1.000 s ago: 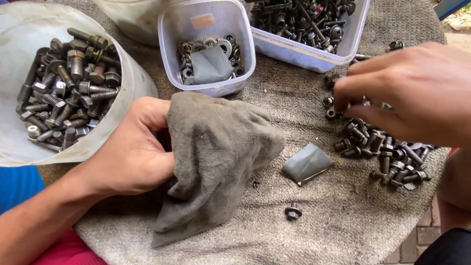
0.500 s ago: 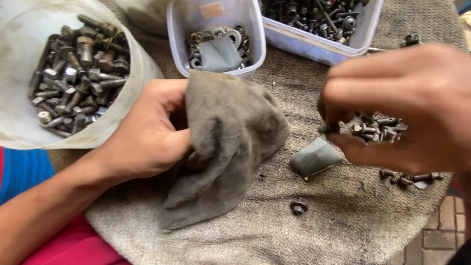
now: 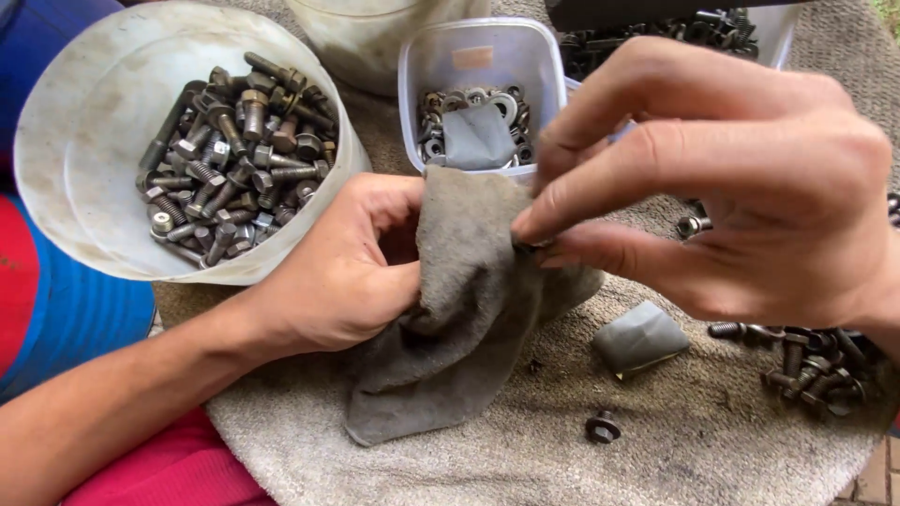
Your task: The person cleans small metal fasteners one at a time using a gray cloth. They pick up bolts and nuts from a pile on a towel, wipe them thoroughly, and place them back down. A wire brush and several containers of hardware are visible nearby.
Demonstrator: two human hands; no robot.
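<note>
**Small part brought to the rag**

Whereas a second ago my right hand (image 3: 741,187) was spread over the loose pile of rusty bolts (image 3: 811,361) at the right edge, it has now come up to mid-frame, thumb and forefinger pinched shut on a small dark metal piece (image 3: 536,246), too hidden to identify, pressed against the grey-brown cloth rag (image 3: 459,309). My left hand (image 3: 342,267) is closed around the rag's left fold, as before. So picking looks finished and wiping looks to be starting. The round white plastic tub of bolts (image 3: 103,187) sits upper left.
</note>
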